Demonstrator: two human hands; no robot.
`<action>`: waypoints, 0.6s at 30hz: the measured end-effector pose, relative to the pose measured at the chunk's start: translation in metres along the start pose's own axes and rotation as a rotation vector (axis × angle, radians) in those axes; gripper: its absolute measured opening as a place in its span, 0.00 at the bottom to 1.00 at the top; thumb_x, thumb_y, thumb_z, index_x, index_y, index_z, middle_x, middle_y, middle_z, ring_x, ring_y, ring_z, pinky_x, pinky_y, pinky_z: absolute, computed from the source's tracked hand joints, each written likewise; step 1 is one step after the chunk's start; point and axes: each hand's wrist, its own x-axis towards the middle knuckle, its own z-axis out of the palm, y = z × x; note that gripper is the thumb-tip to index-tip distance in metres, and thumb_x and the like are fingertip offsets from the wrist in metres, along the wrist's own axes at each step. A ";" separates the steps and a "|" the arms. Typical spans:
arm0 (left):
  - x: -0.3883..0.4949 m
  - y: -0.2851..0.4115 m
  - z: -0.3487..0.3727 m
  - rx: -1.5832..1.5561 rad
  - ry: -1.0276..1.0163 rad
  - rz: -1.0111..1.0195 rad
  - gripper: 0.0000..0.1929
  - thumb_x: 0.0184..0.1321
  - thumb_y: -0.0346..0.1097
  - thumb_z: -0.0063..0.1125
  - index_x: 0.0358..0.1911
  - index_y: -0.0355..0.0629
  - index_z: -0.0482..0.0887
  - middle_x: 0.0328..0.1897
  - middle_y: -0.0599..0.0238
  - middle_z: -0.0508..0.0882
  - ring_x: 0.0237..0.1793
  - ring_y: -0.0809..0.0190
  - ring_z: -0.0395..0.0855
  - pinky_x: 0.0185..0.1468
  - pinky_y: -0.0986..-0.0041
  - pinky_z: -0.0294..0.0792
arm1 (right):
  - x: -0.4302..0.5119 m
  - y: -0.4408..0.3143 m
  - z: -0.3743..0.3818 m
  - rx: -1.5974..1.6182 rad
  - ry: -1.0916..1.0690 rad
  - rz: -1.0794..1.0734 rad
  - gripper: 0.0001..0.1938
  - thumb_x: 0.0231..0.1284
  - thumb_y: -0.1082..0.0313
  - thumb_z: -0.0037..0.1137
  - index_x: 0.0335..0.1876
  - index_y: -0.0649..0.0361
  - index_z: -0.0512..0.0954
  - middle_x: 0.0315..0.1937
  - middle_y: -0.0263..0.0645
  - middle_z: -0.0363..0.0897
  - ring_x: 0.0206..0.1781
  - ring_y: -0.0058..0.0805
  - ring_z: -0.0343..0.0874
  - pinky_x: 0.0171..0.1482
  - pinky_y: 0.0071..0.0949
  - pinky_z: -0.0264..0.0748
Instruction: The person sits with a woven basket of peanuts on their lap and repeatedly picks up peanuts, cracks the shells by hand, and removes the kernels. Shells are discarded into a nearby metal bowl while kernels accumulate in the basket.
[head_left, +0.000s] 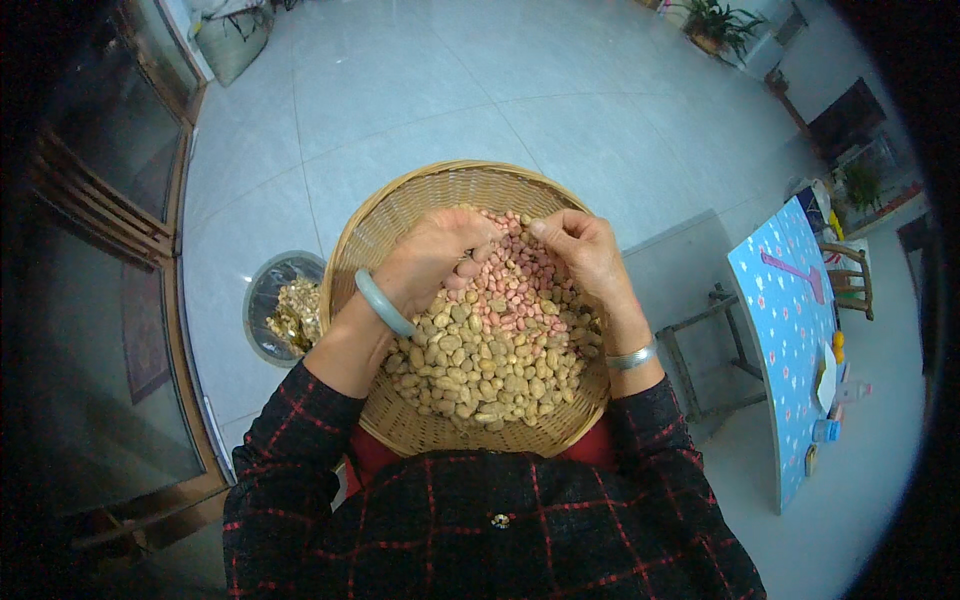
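A round wicker basket (450, 180) rests on my lap, holding unshelled peanuts (480, 360) in the near part and shelled pink peanut kernels (525, 285) beyond them. My left hand (450, 244), with a pale bangle at the wrist, is curled above the basket's left side; whether its fingers hold anything is not clear. Over the right side is my right hand (574, 240), a silver bracelet at its wrist. Its thumb and index finger pinch a small peanut (526, 220).
On the floor left of the basket stands a round bin (259, 307) with peanut shells (296, 311). A wooden stool (675, 367) and a table with a blue patterned cover (787, 360) are at right. Glazed doors (176, 300) line the left.
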 end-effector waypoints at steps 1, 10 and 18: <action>-0.001 0.001 0.000 0.000 0.001 0.026 0.07 0.73 0.33 0.53 0.37 0.41 0.80 0.26 0.74 0.75 0.21 0.77 0.66 0.19 0.85 0.58 | 0.000 -0.002 -0.003 0.001 0.000 0.023 0.12 0.68 0.60 0.65 0.35 0.62 0.84 0.26 0.24 0.77 0.29 0.12 0.70 0.31 0.19 0.68; -0.002 -0.001 0.005 -0.329 -0.020 -0.059 0.13 0.76 0.38 0.50 0.46 0.34 0.81 0.32 0.66 0.76 0.25 0.71 0.70 0.21 0.82 0.60 | -0.008 -0.018 0.012 -0.196 -0.131 -0.182 0.14 0.65 0.61 0.67 0.42 0.68 0.84 0.26 0.30 0.80 0.31 0.16 0.73 0.36 0.23 0.73; 0.002 -0.003 -0.013 -0.252 -0.051 0.049 0.10 0.76 0.35 0.49 0.45 0.35 0.81 0.32 0.68 0.75 0.26 0.72 0.69 0.22 0.82 0.59 | 0.003 0.021 0.018 -0.752 -0.114 -0.287 0.12 0.65 0.64 0.63 0.41 0.68 0.84 0.33 0.54 0.84 0.35 0.47 0.84 0.40 0.41 0.78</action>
